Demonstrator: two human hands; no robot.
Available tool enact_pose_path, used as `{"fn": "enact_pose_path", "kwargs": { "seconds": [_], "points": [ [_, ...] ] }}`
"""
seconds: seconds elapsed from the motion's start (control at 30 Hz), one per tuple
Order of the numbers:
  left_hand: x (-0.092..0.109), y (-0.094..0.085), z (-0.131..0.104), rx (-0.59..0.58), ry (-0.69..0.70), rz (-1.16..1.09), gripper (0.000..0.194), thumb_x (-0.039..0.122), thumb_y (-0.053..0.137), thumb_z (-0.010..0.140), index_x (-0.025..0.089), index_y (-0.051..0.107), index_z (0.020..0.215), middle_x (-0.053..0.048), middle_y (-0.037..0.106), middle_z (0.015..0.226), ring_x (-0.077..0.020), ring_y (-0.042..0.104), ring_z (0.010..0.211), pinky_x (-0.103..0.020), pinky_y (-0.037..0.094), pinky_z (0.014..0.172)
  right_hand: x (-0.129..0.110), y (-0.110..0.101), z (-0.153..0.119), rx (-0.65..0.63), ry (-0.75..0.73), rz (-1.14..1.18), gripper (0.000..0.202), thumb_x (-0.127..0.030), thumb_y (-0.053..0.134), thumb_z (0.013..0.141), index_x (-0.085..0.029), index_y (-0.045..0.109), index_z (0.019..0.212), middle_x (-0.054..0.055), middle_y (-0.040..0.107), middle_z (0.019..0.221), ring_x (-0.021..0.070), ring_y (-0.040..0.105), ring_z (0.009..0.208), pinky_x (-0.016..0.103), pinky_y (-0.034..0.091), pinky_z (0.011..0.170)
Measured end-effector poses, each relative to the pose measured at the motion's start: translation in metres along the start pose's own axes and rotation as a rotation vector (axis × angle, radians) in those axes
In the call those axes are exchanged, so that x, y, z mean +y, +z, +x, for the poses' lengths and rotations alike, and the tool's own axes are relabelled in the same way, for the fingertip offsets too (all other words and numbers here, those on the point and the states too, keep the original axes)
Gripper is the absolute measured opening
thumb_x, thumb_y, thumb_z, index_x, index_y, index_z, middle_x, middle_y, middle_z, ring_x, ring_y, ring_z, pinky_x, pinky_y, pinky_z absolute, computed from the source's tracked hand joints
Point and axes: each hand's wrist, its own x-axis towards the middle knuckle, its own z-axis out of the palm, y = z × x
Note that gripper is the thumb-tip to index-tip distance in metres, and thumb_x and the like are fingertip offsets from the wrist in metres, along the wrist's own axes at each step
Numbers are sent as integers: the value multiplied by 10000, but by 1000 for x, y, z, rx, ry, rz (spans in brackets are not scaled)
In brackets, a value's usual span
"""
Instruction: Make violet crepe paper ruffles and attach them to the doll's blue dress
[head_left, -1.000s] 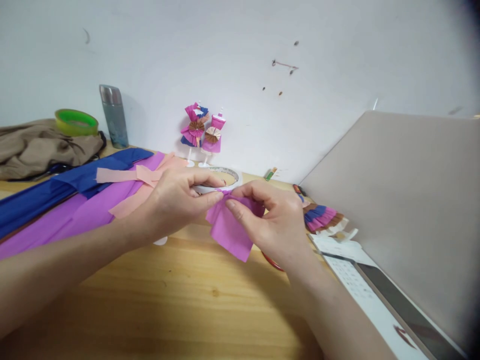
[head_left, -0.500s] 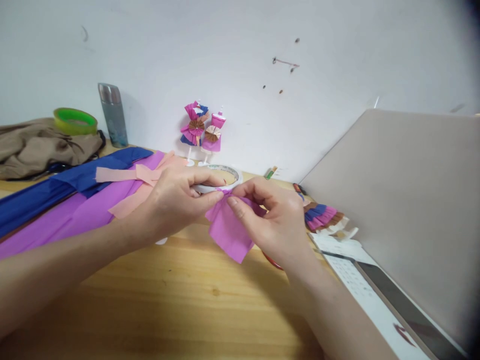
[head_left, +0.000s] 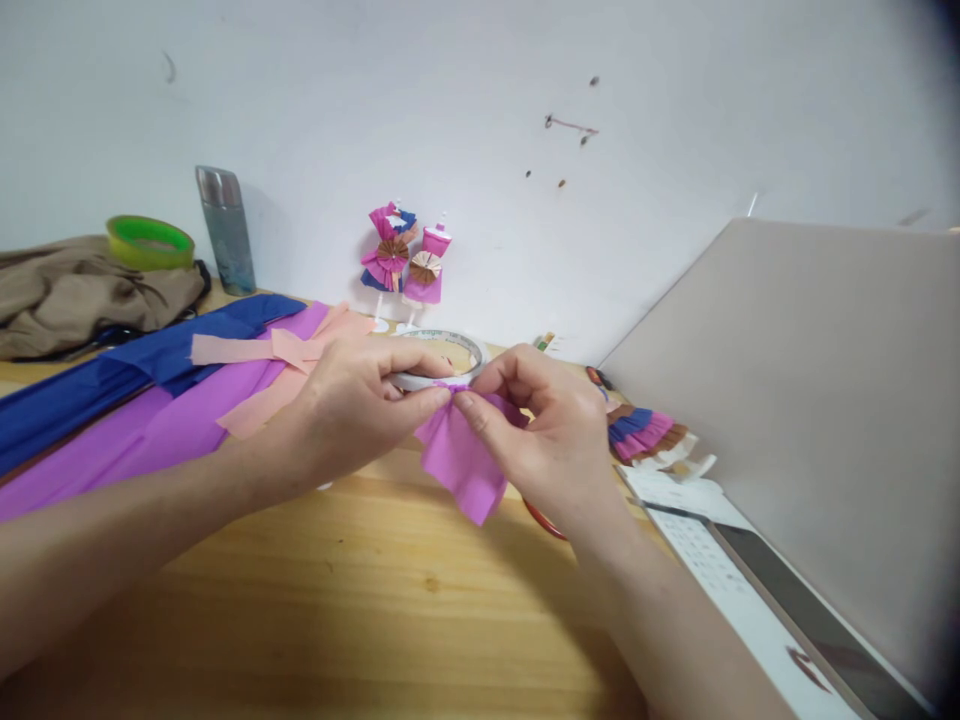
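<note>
Near the middle of the view, my left hand (head_left: 367,395) holds a white roll of tape (head_left: 474,362) between its fingers, with the thumb pressed at the gathered top edge of a purple paper piece (head_left: 465,460). My right hand (head_left: 544,420) pinches that same gathered edge between thumb and forefinger, just right of my left thumb. The purple piece hangs down below the fingertips and flares out above the wooden table (head_left: 360,600). Part of the tape ring is hidden behind my left fingers.
Blue (head_left: 180,350), purple (head_left: 150,430) and peach paper strips (head_left: 262,390) lie at left, before a bottle (head_left: 226,230), green tape roll (head_left: 150,243) and brown cloth (head_left: 82,295). Two small dressed stands (head_left: 390,250) are at the wall. A grey panel (head_left: 817,400) rises at right.
My right hand has shifted slightly up along the gathered edge. The lower part of the purple piece has swung and folded a little, and the tape roll has moved slightly right.
</note>
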Motion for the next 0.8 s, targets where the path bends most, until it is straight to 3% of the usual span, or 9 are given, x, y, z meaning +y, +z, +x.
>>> {"fn": "enact_pose_path", "kwargs": {
  "seconds": [0.17, 0.37, 0.47, 0.8],
  "points": [
    [3, -2, 0, -32, -31, 0, 131, 193, 638, 744, 185, 747, 674, 5, 715, 686, -94, 578, 557, -170, 436, 468, 6, 1, 4, 2, 54, 34, 249, -185, 693, 761, -197, 476, 640, -61, 483, 570, 80, 424, 511, 227, 335, 493],
    [-3, -9, 6, -151, -140, -141, 129, 259, 666, 747, 166, 756, 752, -2, 685, 626, -89, 564, 478, -185, 459, 442, 13, -3, 7, -30, 86, 43, 279, -270, 722, 753, -194, 479, 638, -58, 485, 559, 82, 412, 509, 227, 318, 482],
    [-4, -12, 10, -168, -186, -154, 129, 270, 683, 735, 160, 745, 758, 19, 622, 511, -98, 563, 427, -181, 446, 403, 11, -9, 6, -77, 90, 40, 239, -289, 690, 778, -187, 510, 659, -38, 527, 583, 92, 444, 527, 229, 326, 481],
    [-1, -11, 10, -141, -233, -148, 104, 246, 674, 724, 161, 733, 737, 21, 629, 514, -91, 540, 404, -170, 408, 361, 7, -12, 8, -146, 146, 24, 143, -252, 625, 753, -171, 558, 656, -15, 564, 580, 102, 466, 525, 225, 345, 469]
  ]
}}
